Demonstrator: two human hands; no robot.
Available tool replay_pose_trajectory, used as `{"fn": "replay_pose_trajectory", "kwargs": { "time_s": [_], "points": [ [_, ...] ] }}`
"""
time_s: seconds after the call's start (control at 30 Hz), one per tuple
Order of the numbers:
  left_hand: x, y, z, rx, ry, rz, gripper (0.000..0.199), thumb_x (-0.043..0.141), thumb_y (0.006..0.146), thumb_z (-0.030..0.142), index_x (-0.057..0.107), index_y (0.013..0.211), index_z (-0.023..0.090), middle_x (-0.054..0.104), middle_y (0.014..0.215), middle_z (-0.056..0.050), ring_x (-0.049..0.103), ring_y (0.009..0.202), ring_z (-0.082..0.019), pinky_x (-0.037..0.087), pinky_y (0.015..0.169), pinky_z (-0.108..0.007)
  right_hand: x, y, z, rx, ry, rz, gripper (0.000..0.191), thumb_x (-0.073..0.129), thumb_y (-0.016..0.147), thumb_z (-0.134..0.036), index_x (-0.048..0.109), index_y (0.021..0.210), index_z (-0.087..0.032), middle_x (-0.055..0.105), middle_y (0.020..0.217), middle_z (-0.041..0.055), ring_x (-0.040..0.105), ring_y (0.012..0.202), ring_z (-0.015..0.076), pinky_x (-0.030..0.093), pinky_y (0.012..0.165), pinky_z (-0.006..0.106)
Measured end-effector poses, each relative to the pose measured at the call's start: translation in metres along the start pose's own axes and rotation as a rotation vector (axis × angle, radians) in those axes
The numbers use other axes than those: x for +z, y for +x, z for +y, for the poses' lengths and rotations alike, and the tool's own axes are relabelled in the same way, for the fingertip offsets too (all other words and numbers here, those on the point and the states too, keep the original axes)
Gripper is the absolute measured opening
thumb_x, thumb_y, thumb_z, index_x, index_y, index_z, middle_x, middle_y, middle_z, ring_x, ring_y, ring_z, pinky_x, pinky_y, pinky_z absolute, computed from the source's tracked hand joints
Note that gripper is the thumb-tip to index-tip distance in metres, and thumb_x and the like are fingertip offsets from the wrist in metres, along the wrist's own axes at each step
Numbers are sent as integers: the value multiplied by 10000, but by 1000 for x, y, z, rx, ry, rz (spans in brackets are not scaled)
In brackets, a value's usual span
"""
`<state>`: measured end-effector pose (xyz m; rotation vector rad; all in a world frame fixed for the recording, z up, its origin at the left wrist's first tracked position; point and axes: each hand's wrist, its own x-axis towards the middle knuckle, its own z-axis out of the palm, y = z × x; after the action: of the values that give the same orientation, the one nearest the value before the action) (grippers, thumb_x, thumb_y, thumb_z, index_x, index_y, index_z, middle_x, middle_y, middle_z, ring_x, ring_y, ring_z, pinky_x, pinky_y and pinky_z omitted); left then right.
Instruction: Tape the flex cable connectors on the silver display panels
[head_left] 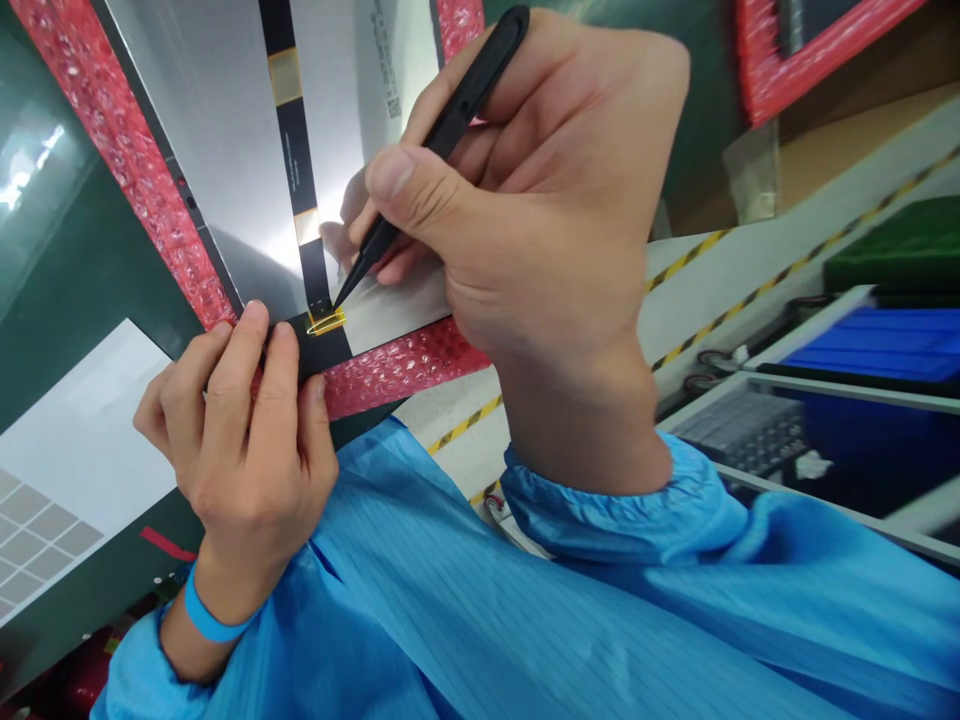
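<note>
A flat display panel [217,190] with a silvery back lies before me, a black ribbon cable [296,150] running down it. At the cable's lower end sits a small yellow tape piece [327,321] over a connector. My right hand [540,190] is closed round black tweezers [442,145], pen-like, their pointed tip at the upper edge of the yellow tape. Whether the tweezer tips are apart cannot be made out. My left hand [247,430] is closed at the panel's lower black border, fingertips on it just left of the tape; its fingertip contact is partly hidden.
Red bubble wrap [409,365] surrounds the panel on the green table [67,270]. A white sheet with grey squares [90,450] lies at left. Another red-wrapped item [817,70] is at upper right, by a cardboard box [855,150]. Blue bins [885,345] stand at right.
</note>
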<state>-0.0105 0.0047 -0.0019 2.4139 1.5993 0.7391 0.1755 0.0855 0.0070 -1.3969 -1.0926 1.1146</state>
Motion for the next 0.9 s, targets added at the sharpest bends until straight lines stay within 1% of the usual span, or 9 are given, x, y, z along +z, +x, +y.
{"fn": "replay_pose_trajectory", "kwargs": {
  "time_s": [0.13, 0.2, 0.27, 0.37, 0.43, 0.57, 0.73, 0.83, 0.9],
  "points": [
    [1, 1, -1, 25, -1, 29, 451, 755, 942, 168, 721, 1391, 155, 734, 1425, -216, 684, 1318, -407, 490, 1096, -609, 1, 1, 6, -88, 53, 27, 284, 764, 930, -107, 620, 765, -287, 716, 680, -8, 749, 648, 220, 539, 462, 321],
    [0, 1, 0, 29, 15, -7, 453, 761, 947, 180, 729, 1398, 168, 712, 1447, -229, 663, 1333, -418, 472, 1091, -616, 2, 1, 7, -113, 68, 20, 282, 794, 941, -121, 624, 774, -273, 707, 673, -19, 752, 650, 211, 536, 466, 307],
    [-2, 2, 2, 25, 42, -49, 463, 759, 961, 210, 725, 1423, 208, 681, 1486, -220, 631, 1362, -422, 448, 1084, -618, 2, 0, 6, -120, 80, 8, 285, 824, 949, -141, 629, 777, -257, 706, 676, -24, 750, 656, 201, 533, 465, 293],
    [-4, 2, 5, 2, 98, -103, 472, 731, 992, 250, 699, 1463, 242, 653, 1524, -194, 605, 1380, -424, 400, 1076, -623, 2, 0, 6, -121, 91, 7, 265, 786, 929, -30, 647, 808, -220, 698, 689, -32, 739, 654, 180, 543, 479, 277],
    [-4, 1, 7, -17, 118, -130, 464, 706, 1008, 248, 684, 1472, 245, 652, 1532, -180, 605, 1379, -420, 363, 1086, -631, 2, 0, 9, -164, 110, 51, 240, 742, 926, 12, 650, 861, -200, 675, 690, -44, 717, 624, 161, 548, 475, 272],
    [-1, 1, 11, -65, 90, -140, 463, 700, 1010, 229, 674, 1468, 287, 645, 1540, -151, 586, 1402, -419, 261, 1155, -672, 3, 2, 19, -225, 197, 177, 232, 737, 998, -98, 585, 891, -237, 662, 712, -48, 725, 614, 158, 556, 423, 257],
    [2, 4, 20, -161, 82, -222, 529, 694, 1036, 259, 622, 1538, 408, 608, 1539, -135, 524, 1447, -430, 127, 1198, -773, 5, 2, 23, -198, 226, 174, 263, 784, 1002, -152, 591, 867, -269, 689, 747, -41, 742, 655, 152, 577, 454, 242],
    [1, 3, 22, -205, 66, -236, 555, 711, 1041, 299, 596, 1564, 445, 580, 1570, -120, 487, 1474, -440, 83, 1213, -801, 7, 2, 26, -197, 189, 242, 272, 810, 993, -215, 578, 861, -268, 708, 699, -50, 722, 592, 143, 541, 426, 223],
    [0, -1, 22, -213, 81, -231, 560, 732, 1035, 348, 594, 1570, 441, 547, 1614, -131, 442, 1507, -469, 87, 1206, -812, 10, 2, 30, -214, 178, 296, 264, 811, 983, -234, 574, 868, -256, 712, 660, -50, 703, 535, 135, 515, 409, 207]
  ]
}}
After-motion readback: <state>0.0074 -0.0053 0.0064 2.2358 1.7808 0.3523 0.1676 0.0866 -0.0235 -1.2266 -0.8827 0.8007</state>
